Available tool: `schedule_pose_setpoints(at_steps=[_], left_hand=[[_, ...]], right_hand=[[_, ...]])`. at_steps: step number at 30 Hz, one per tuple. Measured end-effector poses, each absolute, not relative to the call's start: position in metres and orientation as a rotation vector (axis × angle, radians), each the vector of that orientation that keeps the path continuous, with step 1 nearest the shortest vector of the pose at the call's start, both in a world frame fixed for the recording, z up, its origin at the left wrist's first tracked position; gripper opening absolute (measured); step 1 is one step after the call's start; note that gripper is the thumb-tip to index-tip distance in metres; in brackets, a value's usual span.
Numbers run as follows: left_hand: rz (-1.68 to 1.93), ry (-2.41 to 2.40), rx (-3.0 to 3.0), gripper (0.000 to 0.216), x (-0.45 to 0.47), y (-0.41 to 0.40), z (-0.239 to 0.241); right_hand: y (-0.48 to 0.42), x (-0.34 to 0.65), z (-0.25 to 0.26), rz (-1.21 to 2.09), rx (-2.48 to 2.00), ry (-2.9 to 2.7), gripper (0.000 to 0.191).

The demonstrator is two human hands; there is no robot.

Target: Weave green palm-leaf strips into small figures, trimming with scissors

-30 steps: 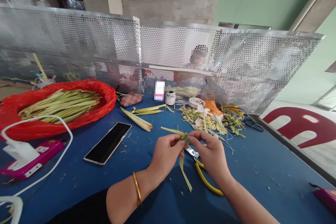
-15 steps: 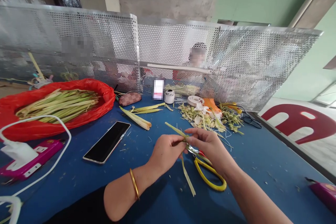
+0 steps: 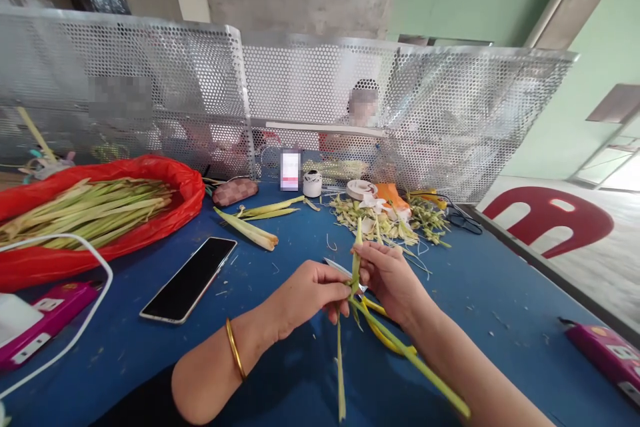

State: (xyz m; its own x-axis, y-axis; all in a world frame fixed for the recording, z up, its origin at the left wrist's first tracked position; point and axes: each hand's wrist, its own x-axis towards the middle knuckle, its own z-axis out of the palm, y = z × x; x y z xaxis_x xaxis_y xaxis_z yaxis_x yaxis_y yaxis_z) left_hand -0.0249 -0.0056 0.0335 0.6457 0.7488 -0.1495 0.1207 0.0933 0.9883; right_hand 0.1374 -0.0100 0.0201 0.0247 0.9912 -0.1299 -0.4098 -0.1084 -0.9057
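Observation:
My left hand (image 3: 315, 290) pinches a narrow green leaf strip (image 3: 356, 270) between thumb and fingers over the table's middle. Close beside it, my right hand (image 3: 389, 275) is closed on the same strip, whose pale end points upward. From between the hands a long green stalk (image 3: 415, 357) slants down to the right along my right forearm. A thin pale strip (image 3: 341, 373) hangs below my left fingers. Under the hands lie scissors with yellow handles (image 3: 387, 339), partly hidden by the right hand and the stalk.
A red bag (image 3: 193, 197) of long leaves (image 3: 95, 210) stands left. Nearer are a phone (image 3: 190, 280) and a purple power strip (image 3: 55, 313) with a white cable. Leaf scraps (image 3: 400, 223) and tape (image 3: 361, 189) lie before a perforated metal screen (image 3: 305, 80); a person sits behind it.
My right hand has turned the strip's pale end from leaning left to upright. The long stalk now stretches toward the lower right. The view has swung slightly right.

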Motion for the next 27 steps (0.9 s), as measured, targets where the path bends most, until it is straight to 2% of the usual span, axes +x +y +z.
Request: schedule_pose_setpoints(at_steps=[4, 9, 17, 24, 27], left_hand=[[0.541, 0.784, 1.363, 0.026, -0.026, -0.0031, 0.0323], [0.59, 0.835, 1.323, 0.049, -0.0227, -0.0046, 0.03], [0.501, 0.95, 1.399, 0.025, -0.0218, -0.0089, 0.0342], [0.479, 0.94, 1.348, 0.041, -0.0227, -0.0059, 0.0352], [0.461, 0.944, 1.338, 0.038, -0.022, -0.0062, 0.0338]], right_hand=[[-0.0094, 0.1374, 0.0195, 1.423, -0.988, -0.809, 0.026], [-0.0103, 0.1371, 0.0193, 1.402, -1.015, -1.02, 0.03], [-0.0131, 0.1311, 0.0198, 1.34, -1.094, -1.069, 0.03], [-0.0085, 0.1358, 0.0156, 1.274, -1.03, -0.924, 0.03], [-0.0089, 0.1355, 0.016, 1.284, -1.021, -0.917, 0.03]])
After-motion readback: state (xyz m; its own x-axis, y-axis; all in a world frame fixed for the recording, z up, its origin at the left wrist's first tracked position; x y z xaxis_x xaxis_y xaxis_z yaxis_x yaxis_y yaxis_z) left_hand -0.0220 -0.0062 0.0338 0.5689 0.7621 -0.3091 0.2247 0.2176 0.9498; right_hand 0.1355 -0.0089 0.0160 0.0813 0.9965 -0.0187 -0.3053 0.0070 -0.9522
